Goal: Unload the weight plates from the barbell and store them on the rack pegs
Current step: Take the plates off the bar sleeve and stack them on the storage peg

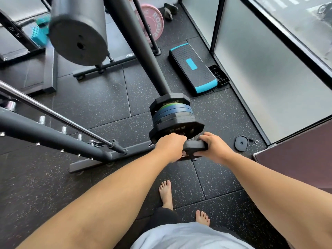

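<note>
A small black rubber-coated weight plate [195,146] sits at the centre of the frame, a little below the middle, held between both hands. The left hand [170,146] curls its fingers round the plate's left edge and the right hand [213,147] wraps its fingers over the right edge, so both grip it. Just above it, touching or nearly so, is a stack of black octagonal, blue and green plates [173,117] at the foot of a thick dark grey rack post [136,44]. The peg is hidden behind hands and plates, so I cannot tell whether the small plate is already on it. The step looks like seating this plate against the stack: keep it square to the peg, push evenly with both hands, and keep fingertips off the face that meets the stack. A chrome barbell [53,112] runs in from the left edge. At the right, on the speckled rubber floor [107,97], another small black plate [241,143] lies beside a spring clip [255,141]. Bare feet [166,193] stand directly below, so a slip would be costly
</note>
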